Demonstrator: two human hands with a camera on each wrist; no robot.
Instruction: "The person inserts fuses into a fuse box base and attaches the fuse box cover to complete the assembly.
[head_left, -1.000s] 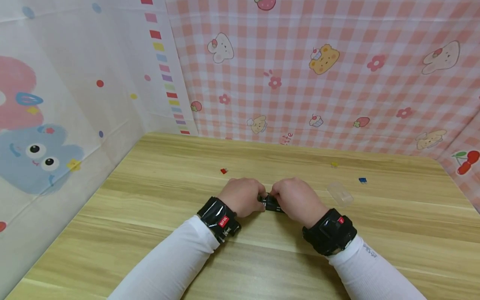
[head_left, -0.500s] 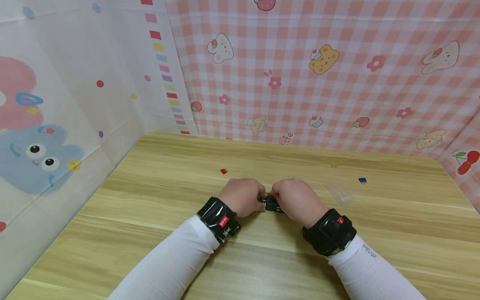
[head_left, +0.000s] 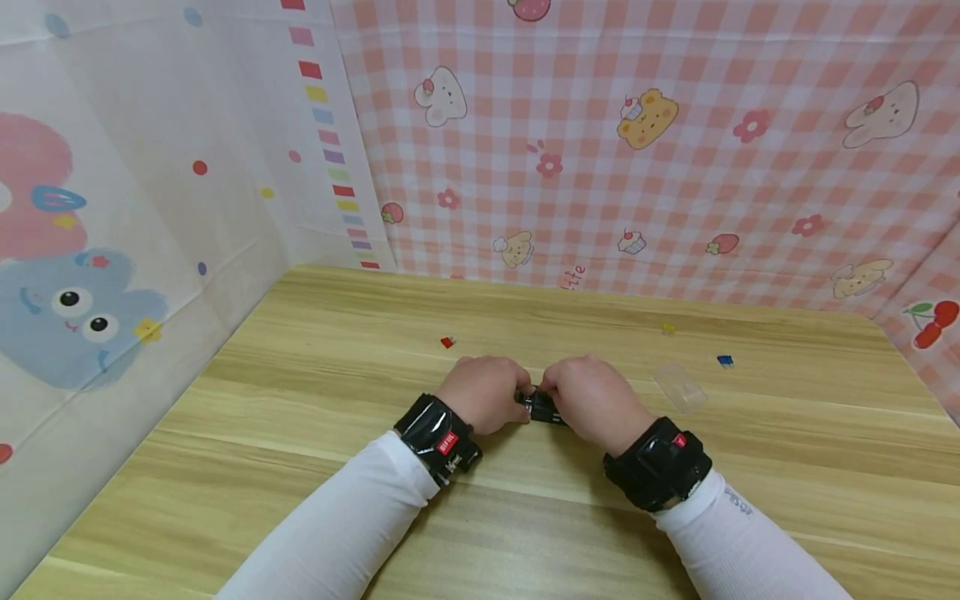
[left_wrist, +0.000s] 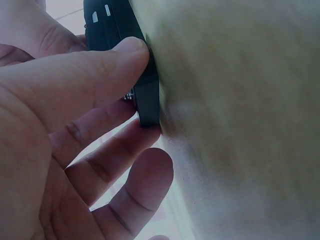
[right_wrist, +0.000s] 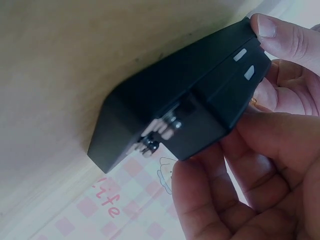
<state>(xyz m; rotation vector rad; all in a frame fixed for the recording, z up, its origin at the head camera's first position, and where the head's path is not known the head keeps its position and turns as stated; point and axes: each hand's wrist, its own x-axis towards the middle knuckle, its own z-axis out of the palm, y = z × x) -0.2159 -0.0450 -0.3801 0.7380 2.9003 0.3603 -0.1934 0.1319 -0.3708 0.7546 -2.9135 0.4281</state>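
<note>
Little has moved; your left hand [head_left: 483, 396] and right hand [head_left: 597, 404] pinch the black block [right_wrist: 165, 85], likely light, stiff, best side-held.

Head cam: above, facing forward-down over pale wood-grain table [head_left: 517, 533]. Wrist cams: close, tilted, sharing black angular plastic block [right_wrist: 200, 85], head view's 5 o'clock.

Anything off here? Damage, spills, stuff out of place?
No visible damage or spill. The clear piece, red piece, yellow piece and blue piece lie loose on the table, apart from the black block: scattered, but nothing clearly odd.
</note>
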